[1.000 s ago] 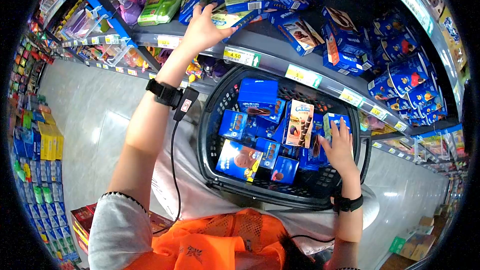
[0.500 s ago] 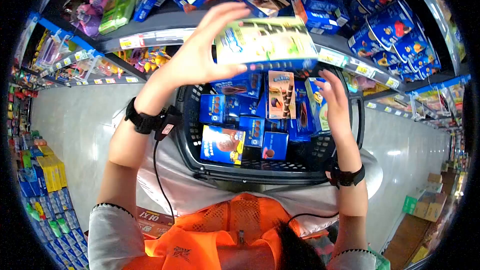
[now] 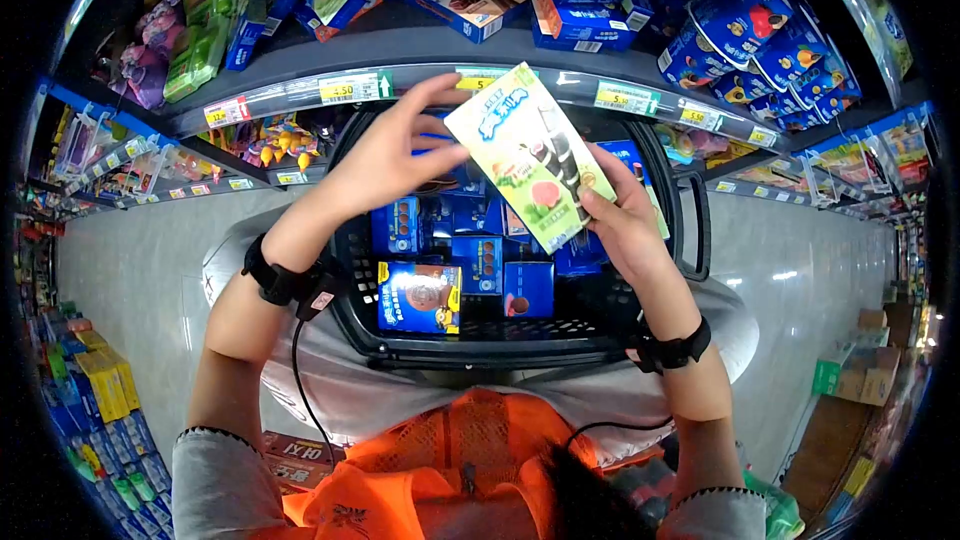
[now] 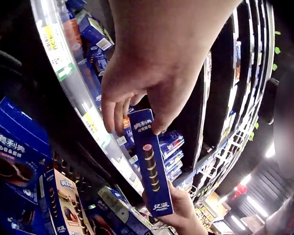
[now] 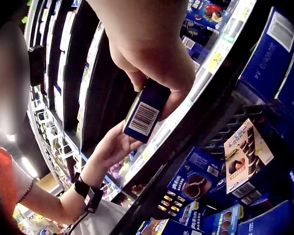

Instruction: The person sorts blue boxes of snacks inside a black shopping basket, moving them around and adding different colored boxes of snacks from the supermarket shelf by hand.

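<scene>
My right hand (image 3: 632, 225) holds a pale green and blue wafer roll box (image 3: 530, 165), thumb on its printed front and fingers behind it. The box is tilted above a black shopping basket (image 3: 480, 348). At the box's upper left corner is my left hand (image 3: 385, 165), its fingers spread and fairly straight. In the left wrist view the box's narrow blue side (image 4: 152, 169) shows, with the left fingertips and thumb right at its top end. Blue biscuit boxes, one with a yellow-edged front (image 3: 418, 298), and a peach wafer roll box (image 5: 245, 156) lie in the basket.
A shelf with price tags (image 3: 355, 88) runs behind the basket. On it lie more wafer roll boxes (image 3: 470, 2), green packs (image 3: 205, 30) and blue snack bags (image 3: 740, 25). Stacked goods (image 3: 105, 380) stand at the left, cartons (image 3: 865, 375) at the right.
My left hand has brought the green box from the shelf to above the basket. The right hand has risen from the basket and taken hold of it; the left fingers have loosened.
</scene>
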Tool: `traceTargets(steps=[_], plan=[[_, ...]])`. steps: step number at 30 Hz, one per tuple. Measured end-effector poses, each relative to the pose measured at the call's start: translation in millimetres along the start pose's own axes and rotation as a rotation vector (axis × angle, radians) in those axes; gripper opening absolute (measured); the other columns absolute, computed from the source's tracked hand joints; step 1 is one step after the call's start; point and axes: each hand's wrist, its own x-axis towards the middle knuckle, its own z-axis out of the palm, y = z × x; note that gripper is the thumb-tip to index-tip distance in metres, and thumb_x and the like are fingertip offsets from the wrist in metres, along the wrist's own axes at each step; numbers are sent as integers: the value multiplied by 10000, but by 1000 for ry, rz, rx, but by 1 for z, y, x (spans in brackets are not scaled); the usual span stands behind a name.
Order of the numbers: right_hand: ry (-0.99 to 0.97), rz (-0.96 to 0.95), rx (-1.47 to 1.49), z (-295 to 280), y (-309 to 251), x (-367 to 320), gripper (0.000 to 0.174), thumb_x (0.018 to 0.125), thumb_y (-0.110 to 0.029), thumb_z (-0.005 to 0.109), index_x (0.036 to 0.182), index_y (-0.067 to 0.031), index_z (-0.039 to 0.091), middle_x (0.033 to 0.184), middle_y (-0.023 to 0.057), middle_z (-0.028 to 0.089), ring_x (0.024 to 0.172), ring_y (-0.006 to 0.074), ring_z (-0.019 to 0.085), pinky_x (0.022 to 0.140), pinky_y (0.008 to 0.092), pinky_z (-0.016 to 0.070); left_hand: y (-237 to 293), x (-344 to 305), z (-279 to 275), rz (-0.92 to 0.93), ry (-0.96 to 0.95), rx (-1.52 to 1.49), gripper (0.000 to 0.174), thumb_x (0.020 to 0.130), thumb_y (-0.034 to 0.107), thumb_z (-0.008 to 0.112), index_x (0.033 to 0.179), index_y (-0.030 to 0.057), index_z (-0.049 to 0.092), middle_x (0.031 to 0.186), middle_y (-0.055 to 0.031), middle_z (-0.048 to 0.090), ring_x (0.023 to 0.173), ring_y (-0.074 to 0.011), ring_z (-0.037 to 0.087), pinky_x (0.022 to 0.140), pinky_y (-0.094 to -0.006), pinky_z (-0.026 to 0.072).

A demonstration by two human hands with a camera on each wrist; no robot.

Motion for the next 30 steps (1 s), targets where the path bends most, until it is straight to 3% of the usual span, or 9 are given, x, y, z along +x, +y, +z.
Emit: traceTargets(steps=[5, 6, 9, 12, 15, 18, 26, 28, 30], plan=[[-136, -149, -241, 10, 18, 1, 645, 776, -10, 603, 1335, -43, 282, 1235, 123, 448, 1147, 193, 427, 943, 312, 375, -5, 6, -1, -138, 90, -167, 390, 882, 140, 516, 1241, 25, 421, 1142, -99, 531, 983, -142, 543, 758, -274, 492], [-185, -201, -303, 10, 27, 2, 677, 774, 9, 594, 1353, -46, 246, 1244, 126, 437, 1158, 195, 418, 947, 313, 373, -4, 5, -2, -178, 112, -159, 374, 888, 160, 509, 1231, 31, 437, 1133, -94, 537, 971, -137, 548, 736, -273, 499], [-267, -32, -121, 21, 30, -5, 756, 763, 33, 588, 1381, -48, 158, 1241, 130, 429, 1147, 207, 433, 952, 335, 367, -7, 7, -4, -239, 125, -144, 377, 884, 231, 525, 1204, 40, 466, 1083, -76, 568, 956, -132, 556, 700, -259, 504], [-232, -124, -166, 19, 41, -1, 753, 760, 44, 585, 1378, -58, 167, 1217, 136, 444, 1105, 214, 466, 924, 330, 396, -8, 8, 1, -281, 136, -173, 388, 881, 257, 534, 1195, 40, 468, 1066, -66, 571, 952, -124, 557, 701, -243, 493], [-146, -74, -119, 19, 39, -4, 764, 747, 50, 596, 1375, -55, 173, 1215, 135, 447, 1096, 201, 471, 914, 320, 403, -3, 6, 7, -333, 170, -262, 411, 877, 284, 538, 1198, 44, 446, 1060, -52, 564, 953, -111, 550, 729, -234, 474], [-132, -82, -62, 19, 37, -5, 769, 751, 51, 593, 1379, -53, 161, 1233, 144, 439, 1116, 206, 462, 927, 321, 390, -4, 5, 12, -338, 53, -296, 464, 856, 263, 576, 1208, 5, 419, 1088, -94, 570, 973, -145, 561, 699, -251, 506], [-106, -120, -120, 19, 40, -2, 737, 761, 20, 601, 1363, -11, 177, 1285, 162, 385, 1184, 221, 399, 966, 328, 345, -8, -1, 33, -388, -157, -287, 514, 849, 237, 580, 1248, 5, 354, 1095, -97, 553, 923, -158, 584, 620, -248, 541], [-88, -188, -516, 19, 42, -2, 753, 761, -30, 624, 1361, 9, 171, 1272, 182, 385, 1180, 243, 396, 973, 330, 330, -15, -1, 37, -414, -221, -300, 488, 865, 244, 559, 1246, 19, 354, 1105, -101, 550, 969, -171, 568, 645, -268, 543], [27, -230, -627, 23, 49, -1, 902, 718, -111, 686, 1373, 21, 79, 1251, 226, 343, 1169, 294, 371, 973, 348, 319, -12, -5, 44, -434, -238, -368, 480, 865, 245, 563, 1244, 23, 371, 1135, -113, 533, 1001, -164, 549, 669, -262, 536]])
